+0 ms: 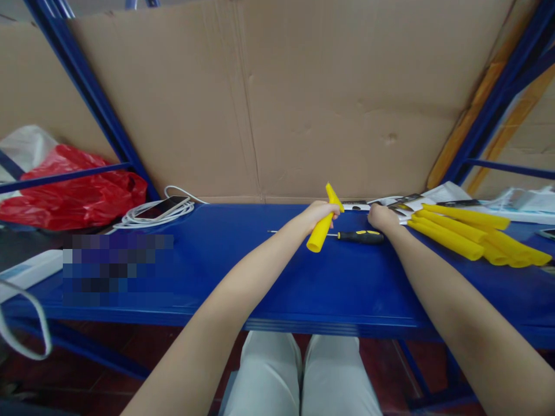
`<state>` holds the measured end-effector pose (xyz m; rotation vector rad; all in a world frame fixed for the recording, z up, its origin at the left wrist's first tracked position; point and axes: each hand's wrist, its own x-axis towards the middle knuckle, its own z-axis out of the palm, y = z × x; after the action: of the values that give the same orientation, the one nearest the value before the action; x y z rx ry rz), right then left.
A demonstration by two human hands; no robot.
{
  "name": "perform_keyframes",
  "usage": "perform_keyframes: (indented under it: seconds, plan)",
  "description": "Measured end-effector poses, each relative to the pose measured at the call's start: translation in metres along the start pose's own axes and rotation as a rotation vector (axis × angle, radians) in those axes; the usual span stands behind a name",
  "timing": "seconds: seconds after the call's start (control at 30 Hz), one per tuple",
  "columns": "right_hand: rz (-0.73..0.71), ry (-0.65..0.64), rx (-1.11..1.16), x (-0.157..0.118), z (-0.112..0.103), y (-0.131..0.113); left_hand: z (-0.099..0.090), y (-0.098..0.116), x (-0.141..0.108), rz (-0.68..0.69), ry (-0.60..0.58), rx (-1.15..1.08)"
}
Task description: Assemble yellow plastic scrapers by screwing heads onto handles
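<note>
My left hand is closed around a yellow hollow tube, whose open round end points down toward me. A narrower yellow tip rises above the fingers. Under that tube lies a screwdriver with a black and yellow handle, its thin shaft pointing left on the blue table. My right hand is closed near the back edge, beside white papers or packets; its fingertips are mostly hidden, and what they hold does not show. Several more yellow tubes lie heaped just right of it.
At the back left, a coiled white cable surrounds a phone. A red plastic bag sits farther left. Cardboard walls off the back, between blue metal posts. Part of the left tabletop is pixelated.
</note>
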<state>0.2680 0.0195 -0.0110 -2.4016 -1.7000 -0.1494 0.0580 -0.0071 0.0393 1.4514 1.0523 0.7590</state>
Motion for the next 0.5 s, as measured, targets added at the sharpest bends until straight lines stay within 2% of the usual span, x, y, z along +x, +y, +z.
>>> perform_keyframes:
  seconds: [0.1, 0.27, 0.5]
  plan:
    - [-0.018, 0.016, 0.011, -0.003, -0.002, 0.003, 0.015, 0.001, 0.016, -0.054, -0.023, -0.052]
    - [-0.022, 0.065, 0.07, -0.007, -0.006, 0.011, 0.036, 0.004, 0.036, -0.101, 0.003, -0.111]
    - [-0.054, 0.146, 0.107, -0.003, -0.003, 0.017, 0.055, 0.007, 0.051, -0.137, -0.02, -0.141]
